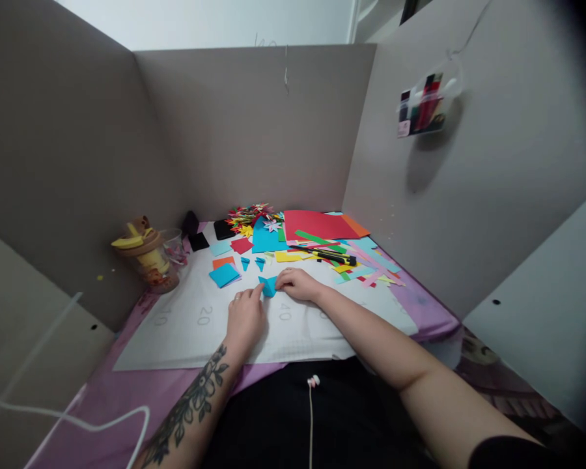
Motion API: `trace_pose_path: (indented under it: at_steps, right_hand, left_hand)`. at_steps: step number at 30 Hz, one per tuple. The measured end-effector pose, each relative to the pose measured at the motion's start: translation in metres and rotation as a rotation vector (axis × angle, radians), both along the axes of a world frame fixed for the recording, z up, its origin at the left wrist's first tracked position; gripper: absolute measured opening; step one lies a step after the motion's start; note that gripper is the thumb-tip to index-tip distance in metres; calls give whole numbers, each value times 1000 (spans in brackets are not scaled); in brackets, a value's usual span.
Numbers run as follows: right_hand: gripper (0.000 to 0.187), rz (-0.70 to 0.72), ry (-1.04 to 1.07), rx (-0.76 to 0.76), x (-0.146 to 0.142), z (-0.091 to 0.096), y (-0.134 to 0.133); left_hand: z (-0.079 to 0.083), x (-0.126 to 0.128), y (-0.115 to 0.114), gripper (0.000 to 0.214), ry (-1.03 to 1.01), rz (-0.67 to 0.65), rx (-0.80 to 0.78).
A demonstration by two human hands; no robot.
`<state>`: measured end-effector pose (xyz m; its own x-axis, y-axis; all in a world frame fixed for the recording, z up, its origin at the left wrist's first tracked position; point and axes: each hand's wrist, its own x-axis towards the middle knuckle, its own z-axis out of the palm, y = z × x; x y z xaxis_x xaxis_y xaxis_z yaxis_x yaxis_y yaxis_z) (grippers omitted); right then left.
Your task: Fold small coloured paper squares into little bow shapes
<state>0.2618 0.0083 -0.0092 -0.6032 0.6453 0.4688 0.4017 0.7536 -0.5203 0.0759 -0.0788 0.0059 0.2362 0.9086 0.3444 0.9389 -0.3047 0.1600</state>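
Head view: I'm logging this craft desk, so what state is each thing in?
blue paper, folded, flat on the mat, touched by both hands
left hand, index fingertip pressing the paper's left edge
right hand, fingers curled on its right side
blue squares, stacked flat
red sheet, unfolded, flat
cutter, lying down; blade too small to tell
jar, upright, capped

The white mat point(176, 342) on the bench point(420, 306) carries grey printed numbers. "20" stands to the left of the left hand point(247, 318), and "40" just to its right. A fainter number further left looks like "10". The label on the wall packet point(422, 104) is too small to read.
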Motion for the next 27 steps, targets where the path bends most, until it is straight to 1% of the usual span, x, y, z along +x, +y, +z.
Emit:
trace_pose_path:
  at_steps: [3, 7, 10, 11, 15, 17, 20, 23, 27]
  right_hand:
    - [23, 25, 5, -4, -1, 0, -1]
    - [21, 94, 20, -22, -4, -1, -5]
    - [18, 140, 26, -29, -7, -1, -8]
    - [17, 149, 20, -26, -8, 0, -9]
    - [17, 158, -22, 10, -10, 0, -11]
    - [18, 165, -38, 38, -10, 0, -12]
    - [20, 172, -64, 72, -9, 1, -13]
    - [22, 162, -117, 106, -8, 3, -16]
    - [25, 152, -175, 187, -7, 5, -20]
  left_hand:
    - [-3, -3, 5, 48, -4, -66, -25]
    - [-6, -8, 10, 36, -99, -147, 5]
    - [-5, -10, 10, 31, -174, -182, 51]
    - [-4, -10, 9, 28, -174, -171, 62]
    - [2, -10, 5, 22, -103, -50, 92]
    - [3, -10, 5, 22, -86, -71, 82]
    - [1, -13, 8, 23, -91, -132, 15]
    - [-2, -16, 14, 25, -132, -91, -53]
    - [-1, -17, 17, 21, -120, -64, -75]
